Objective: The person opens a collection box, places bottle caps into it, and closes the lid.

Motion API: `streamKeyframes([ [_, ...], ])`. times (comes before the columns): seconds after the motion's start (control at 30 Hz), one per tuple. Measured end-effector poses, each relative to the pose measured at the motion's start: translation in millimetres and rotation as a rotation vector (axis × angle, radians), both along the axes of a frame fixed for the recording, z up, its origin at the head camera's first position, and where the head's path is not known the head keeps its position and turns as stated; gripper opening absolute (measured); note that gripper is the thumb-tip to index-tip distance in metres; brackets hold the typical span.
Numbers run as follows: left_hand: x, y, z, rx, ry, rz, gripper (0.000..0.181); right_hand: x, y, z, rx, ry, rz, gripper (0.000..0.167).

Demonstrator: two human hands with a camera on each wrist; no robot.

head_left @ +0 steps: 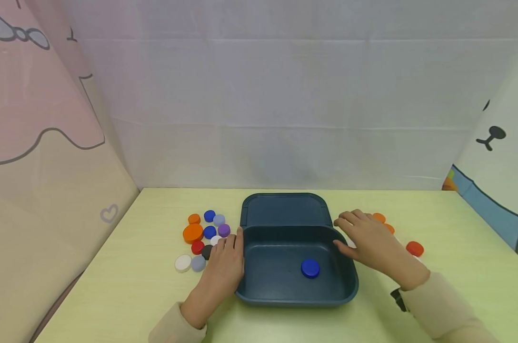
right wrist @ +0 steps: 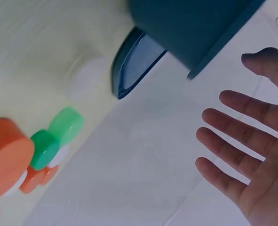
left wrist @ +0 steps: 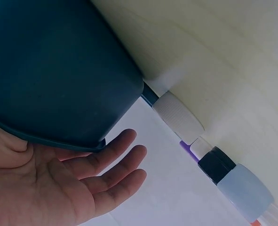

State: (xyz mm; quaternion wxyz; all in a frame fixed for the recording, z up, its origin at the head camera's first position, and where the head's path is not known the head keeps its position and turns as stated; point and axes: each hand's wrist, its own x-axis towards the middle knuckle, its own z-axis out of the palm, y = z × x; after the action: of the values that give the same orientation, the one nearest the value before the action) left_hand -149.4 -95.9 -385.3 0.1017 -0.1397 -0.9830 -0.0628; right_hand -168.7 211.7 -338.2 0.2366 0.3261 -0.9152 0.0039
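A dark teal open box (head_left: 259, 296) stands on the table with one blue cap (head_left: 310, 268) inside. Its lid (head_left: 286, 209) lies flat behind it. My left hand (head_left: 224, 267) rests at the box's left wall; in the left wrist view the thumb side of that hand (left wrist: 59, 193) is against the rim of the box (left wrist: 59, 70), fingers loosely extended. Over the right rim hovers my right hand (head_left: 368, 243), fingers spread, holding nothing. The right wrist view shows that hand (right wrist: 251, 146) apart from the box (right wrist: 190, 28).
Left of the box several caps lie in a group, among them a large orange cap (head_left: 193, 234) and a white cap (head_left: 183, 263). On the right are a red cap (head_left: 414, 248), orange caps (head_left: 379, 217) and green caps (right wrist: 45, 149). A pale wall (head_left: 284, 119) rises behind the table.
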Motion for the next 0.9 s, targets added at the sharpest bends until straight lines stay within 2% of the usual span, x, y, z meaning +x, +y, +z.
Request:
streamKeyframes([
  [0.27, -0.5, 0.0, -0.4, 0.004, -0.003, 0.003, 0.051, -7.4, 24, -6.8, -0.013, -0.012, -0.025, 0.031],
  [0.7, -0.5, 0.3, 0.5, 0.001, -0.009, 0.005, 0.052, -13.4, 41, -28.1, 0.034, -0.177, -0.145, 0.031],
  [0.9, -0.8, 0.6, 0.3, 0.001, -0.017, 0.006, 0.052, -16.8, 44, -38.9, 0.062, -0.169, -0.144, 0.031],
])
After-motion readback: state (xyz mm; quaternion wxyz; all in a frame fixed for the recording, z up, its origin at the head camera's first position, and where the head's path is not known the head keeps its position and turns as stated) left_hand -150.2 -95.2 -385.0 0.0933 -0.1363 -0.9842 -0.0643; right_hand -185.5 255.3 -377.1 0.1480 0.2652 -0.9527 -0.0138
